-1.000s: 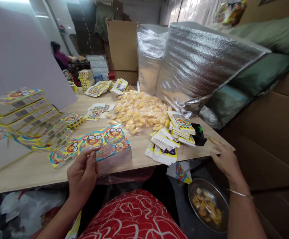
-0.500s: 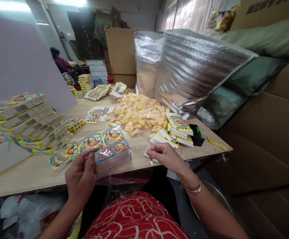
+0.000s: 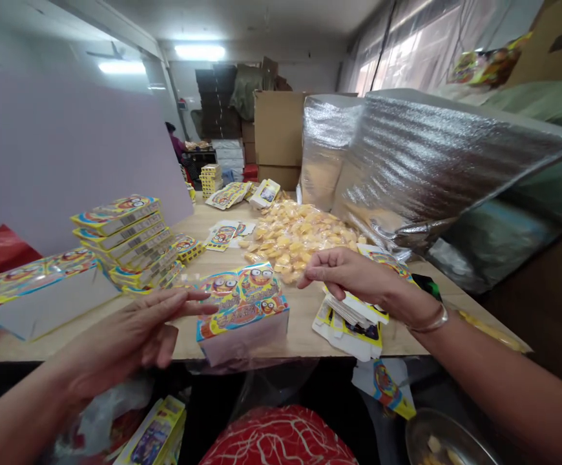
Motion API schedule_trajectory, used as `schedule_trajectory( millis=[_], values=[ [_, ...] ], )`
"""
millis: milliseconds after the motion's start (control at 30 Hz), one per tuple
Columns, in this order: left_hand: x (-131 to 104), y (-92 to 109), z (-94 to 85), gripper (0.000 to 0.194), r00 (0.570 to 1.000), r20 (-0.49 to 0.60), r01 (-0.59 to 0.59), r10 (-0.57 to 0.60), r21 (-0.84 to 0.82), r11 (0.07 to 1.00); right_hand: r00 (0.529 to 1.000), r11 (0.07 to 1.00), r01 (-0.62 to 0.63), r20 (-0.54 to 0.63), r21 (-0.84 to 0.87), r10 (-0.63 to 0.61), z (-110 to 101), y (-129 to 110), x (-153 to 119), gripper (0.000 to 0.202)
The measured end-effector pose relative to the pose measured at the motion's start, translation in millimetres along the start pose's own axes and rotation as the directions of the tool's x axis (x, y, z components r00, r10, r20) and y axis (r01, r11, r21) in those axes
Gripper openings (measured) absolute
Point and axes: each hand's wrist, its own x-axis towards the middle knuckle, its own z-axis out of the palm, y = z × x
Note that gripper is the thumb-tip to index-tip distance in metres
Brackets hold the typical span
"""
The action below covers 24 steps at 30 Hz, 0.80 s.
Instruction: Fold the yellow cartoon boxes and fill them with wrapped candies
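A printed box with goggle-eyed faces [image 3: 245,310] stands near the table's front edge. Just left of it hovers my left hand [image 3: 140,329], fingers stretched out and holding nothing. My right hand [image 3: 353,278] is raised right of the box, above flat printed cartons [image 3: 353,323], its fingers curled together; whether anything small is between them is hidden. Behind the box, small yellow wrapped pieces [image 3: 300,232] lie in a heap. Loose printed cards [image 3: 223,236] are left of the heap.
Stacked yellow boxes [image 3: 130,232] and a long printed box [image 3: 48,284] stand on the left. Silver foil bags [image 3: 407,161] rise at the back right. A metal bowl [image 3: 440,439] is below the table's right front. A person [image 3: 177,143] is far back.
The view has swung left. My left hand has moved away from the box and its fingers have straightened. My right hand has risen over the cartons, and the row of faces at the box is shorter.
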Motion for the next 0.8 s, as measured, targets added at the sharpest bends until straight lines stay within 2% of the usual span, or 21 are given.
schedule_trajectory(
  millis=[33,100,133,200,267,333,433,533,600,667,733,800],
  values=[
    [6,2,-4.3,0.031,0.990,0.083,0.123,-0.113,-0.128,0.984,1.000,1.000,-0.018,0.023,0.004,0.018,-4,-2,12,0.022],
    [25,-1,-10.1,0.026,0.939,0.215,0.330,-0.269,-0.342,0.880,0.995,0.997,-0.073,0.068,0.005,0.072,-11,-3,40,0.020],
    [40,-4,-11.8,0.021,0.929,0.216,0.365,-0.300,-0.404,0.839,0.991,0.994,-0.109,0.083,-0.001,0.109,-15,-1,58,0.018],
    [79,-14,-14.3,0.011,0.928,0.168,0.373,-0.334,-0.444,0.814,0.974,0.977,-0.211,0.070,-0.036,0.213,-23,2,99,0.016],
    [131,-20,-17.9,0.006,0.935,0.107,0.350,-0.337,-0.416,0.839,0.953,0.951,-0.302,0.001,-0.071,0.302,-33,3,146,0.016],
    [190,-19,-25.3,0.011,0.953,0.054,0.294,-0.297,-0.389,0.873,0.944,0.943,-0.324,-0.088,-0.076,0.317,-44,-2,196,0.016],
    [274,-3,-44.9,0.015,0.989,-0.069,0.099,-0.133,-0.366,0.925,0.958,0.978,-0.205,-0.214,-0.041,0.191,-60,-20,267,0.019],
    [333,12,-68.9,0.022,0.982,-0.176,-0.122,0.068,-0.315,0.941,0.942,1.000,-0.012,-0.335,-0.010,0.008,-69,-37,319,0.022],
    [354,10,-82.3,0.024,0.964,-0.203,-0.225,0.173,-0.273,0.935,0.921,0.995,0.097,-0.380,-0.003,-0.091,-68,-39,340,0.022],
    [361,-4,-91.2,0.028,0.947,-0.207,-0.293,0.247,-0.232,0.928,0.907,0.986,0.166,-0.392,0.003,-0.152,-64,-31,350,0.020],
    [355,-29,-94.7,0.035,0.935,-0.196,-0.331,0.296,-0.185,0.925,0.909,0.980,0.200,-0.378,0.016,-0.179,-57,-13,348,0.017],
    [339,-59,-92.5,0.043,0.932,-0.166,-0.343,0.322,-0.124,0.931,0.924,0.979,0.200,-0.339,0.036,-0.176,-50,12,338,0.014]
  ],
)
